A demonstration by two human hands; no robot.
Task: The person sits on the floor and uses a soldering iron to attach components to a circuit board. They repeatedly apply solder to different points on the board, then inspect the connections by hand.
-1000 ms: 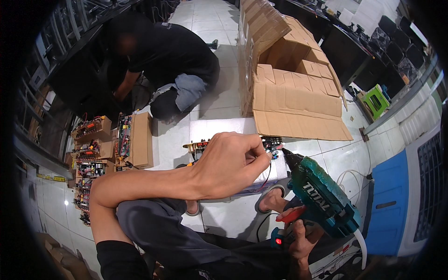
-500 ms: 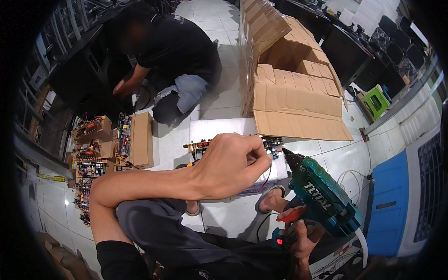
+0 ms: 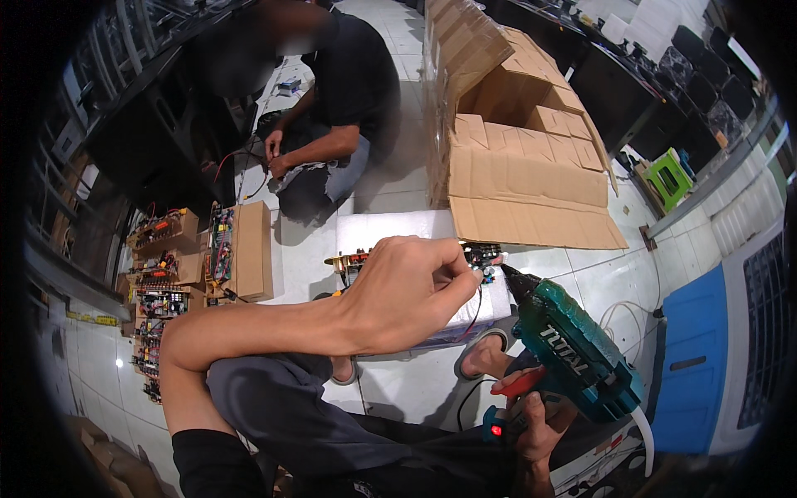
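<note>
My left hand [image 3: 411,295] reaches across a circuit board [image 3: 355,261], its thumb and index finger pinched at the board's right end. A thin dark wire [image 3: 478,309] runs down from those fingertips; small connectors there are partly hidden. The board lies on a white foam block [image 3: 398,224], and my hand covers its middle. My right hand [image 3: 541,427] grips a green hot glue gun [image 3: 573,344] by its handle, fingers at the red trigger. Its dark nozzle points up and left, close to the board's right end. A white glue stick [image 3: 645,444] sticks out of its back.
Several circuit boards stand on cardboard boxes [image 3: 251,249] at the left. A large open carton [image 3: 531,195] stands ahead on the right. Across from me a person [image 3: 353,91] crouches beside a black cabinet [image 3: 158,141]. A blue and white appliance [image 3: 697,365] is at the right.
The person across from me has shifted upright and drawn both hands back from the cabinet, bringing them together over a knee. My hands and the glue gun have hardly moved.
</note>
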